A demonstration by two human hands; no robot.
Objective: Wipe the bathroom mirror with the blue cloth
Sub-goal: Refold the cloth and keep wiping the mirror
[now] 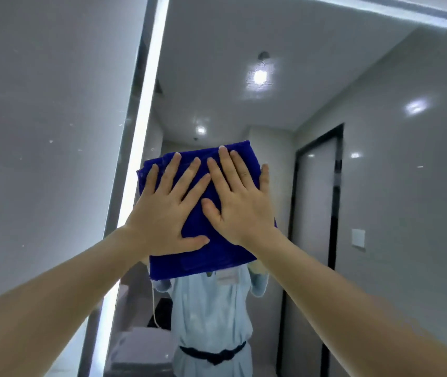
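Pressing folded deep-blue terry cloth (203, 259) flat against light-edged bathroom mirror (325, 91) with left hand (162, 213) and right hand (244, 210), both flat-palmed with straight, splayed fingers.

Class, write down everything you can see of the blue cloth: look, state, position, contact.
The blue cloth is deep royal blue, soft and towel-like, folded into a thick rough rectangle with layered edges. It lies flat against the mirror, beside its bright vertical light strip. The left hand and right hand press it with straight, spread fingers, covering its middle.
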